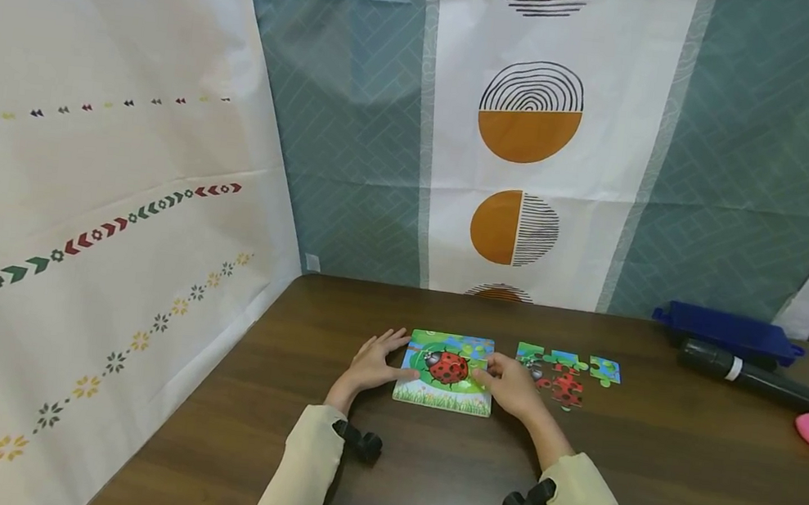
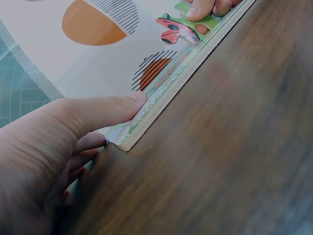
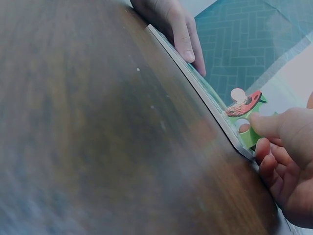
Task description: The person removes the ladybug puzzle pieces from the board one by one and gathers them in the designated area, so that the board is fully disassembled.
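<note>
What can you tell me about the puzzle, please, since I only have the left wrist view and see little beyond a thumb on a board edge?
Observer: The head view shows the puzzle board whole, with a red ladybug picture, flat on the brown table.
Operator: Where is the other hand?
Observer: The right hand is at the board's right side, pinching a puzzle piece that the right wrist view shows raised off the board.
Operator: Are more pieces about?
Observer: Yes, loose pieces lie on the table just right of the board.
Operator: And the left hand?
Observer: The left hand rests on the board's left edge.
</note>
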`<state>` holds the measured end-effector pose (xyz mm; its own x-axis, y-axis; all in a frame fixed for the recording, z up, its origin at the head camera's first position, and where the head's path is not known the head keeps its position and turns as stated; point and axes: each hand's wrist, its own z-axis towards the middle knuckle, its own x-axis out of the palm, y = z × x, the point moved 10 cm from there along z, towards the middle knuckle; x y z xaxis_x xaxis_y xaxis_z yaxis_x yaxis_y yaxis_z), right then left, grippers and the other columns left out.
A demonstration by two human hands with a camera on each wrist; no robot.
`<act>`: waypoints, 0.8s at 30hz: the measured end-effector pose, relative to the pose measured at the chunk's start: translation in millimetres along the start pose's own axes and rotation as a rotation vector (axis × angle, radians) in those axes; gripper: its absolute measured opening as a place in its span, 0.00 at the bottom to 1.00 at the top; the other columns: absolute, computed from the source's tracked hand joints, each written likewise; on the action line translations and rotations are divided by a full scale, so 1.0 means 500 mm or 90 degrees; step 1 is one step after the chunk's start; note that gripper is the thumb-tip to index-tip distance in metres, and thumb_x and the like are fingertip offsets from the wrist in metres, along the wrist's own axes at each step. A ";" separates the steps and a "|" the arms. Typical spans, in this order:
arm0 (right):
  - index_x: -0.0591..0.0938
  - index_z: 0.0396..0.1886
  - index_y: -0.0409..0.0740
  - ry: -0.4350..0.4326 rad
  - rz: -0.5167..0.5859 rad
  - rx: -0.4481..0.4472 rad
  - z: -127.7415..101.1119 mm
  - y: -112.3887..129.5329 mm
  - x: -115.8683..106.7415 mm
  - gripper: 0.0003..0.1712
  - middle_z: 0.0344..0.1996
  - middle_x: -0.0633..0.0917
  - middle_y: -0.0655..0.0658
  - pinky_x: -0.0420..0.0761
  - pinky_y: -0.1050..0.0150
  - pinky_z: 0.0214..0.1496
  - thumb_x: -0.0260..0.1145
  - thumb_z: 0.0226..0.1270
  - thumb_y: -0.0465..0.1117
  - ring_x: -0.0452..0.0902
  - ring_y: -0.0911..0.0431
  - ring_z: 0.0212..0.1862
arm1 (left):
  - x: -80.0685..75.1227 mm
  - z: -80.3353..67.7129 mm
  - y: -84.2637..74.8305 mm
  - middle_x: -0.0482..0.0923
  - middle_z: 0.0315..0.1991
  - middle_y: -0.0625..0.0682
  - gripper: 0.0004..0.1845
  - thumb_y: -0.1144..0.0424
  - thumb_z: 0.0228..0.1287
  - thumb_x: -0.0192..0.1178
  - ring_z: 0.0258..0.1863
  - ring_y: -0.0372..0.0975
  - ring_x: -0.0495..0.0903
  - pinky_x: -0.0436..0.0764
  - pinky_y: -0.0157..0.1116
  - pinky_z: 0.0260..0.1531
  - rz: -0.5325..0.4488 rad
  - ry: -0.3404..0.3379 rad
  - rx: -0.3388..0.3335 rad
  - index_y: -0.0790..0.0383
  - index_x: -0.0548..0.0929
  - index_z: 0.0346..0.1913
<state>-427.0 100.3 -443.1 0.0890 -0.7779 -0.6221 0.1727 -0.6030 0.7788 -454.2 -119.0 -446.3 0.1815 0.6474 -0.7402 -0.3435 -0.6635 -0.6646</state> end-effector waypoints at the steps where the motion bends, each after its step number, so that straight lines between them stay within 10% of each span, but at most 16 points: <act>1: 0.77 0.42 0.38 0.001 0.001 -0.002 -0.001 0.001 0.001 0.13 0.33 0.82 0.41 0.66 0.63 0.30 0.62 0.71 0.44 0.68 0.54 0.27 | 0.000 -0.001 0.000 0.55 0.77 0.55 0.42 0.50 0.57 0.70 0.79 0.52 0.48 0.44 0.55 0.78 -0.005 -0.001 -0.001 0.60 0.67 0.72; 14: 0.75 0.36 0.39 -0.025 0.076 0.011 -0.007 -0.001 0.000 0.13 0.32 0.83 0.41 0.67 0.64 0.31 0.61 0.72 0.46 0.68 0.55 0.29 | 0.006 -0.012 0.007 0.56 0.77 0.57 0.41 0.51 0.57 0.70 0.78 0.54 0.49 0.44 0.57 0.77 -0.009 0.000 -0.005 0.61 0.67 0.72; 20: 0.78 0.49 0.36 -0.104 0.117 0.029 -0.004 -0.007 -0.034 0.18 0.44 0.86 0.35 0.79 0.55 0.46 0.62 0.71 0.46 0.79 0.46 0.48 | 0.001 -0.003 -0.001 0.56 0.77 0.56 0.42 0.50 0.57 0.70 0.78 0.53 0.49 0.44 0.55 0.78 -0.013 -0.006 0.001 0.61 0.67 0.72; 24: 0.75 0.58 0.35 -0.119 0.152 0.028 -0.004 -0.005 -0.054 0.23 0.42 0.86 0.35 0.80 0.59 0.41 0.63 0.70 0.45 0.80 0.48 0.42 | 0.000 -0.002 -0.003 0.56 0.77 0.56 0.42 0.51 0.57 0.70 0.78 0.53 0.49 0.44 0.55 0.78 -0.014 -0.005 0.002 0.61 0.67 0.72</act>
<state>-427.7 122.9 -428.4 -0.0613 -0.9151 -0.3986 0.1256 -0.4033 0.9064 -452.7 -118.6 -445.4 0.1814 0.6653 -0.7242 -0.3425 -0.6476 -0.6807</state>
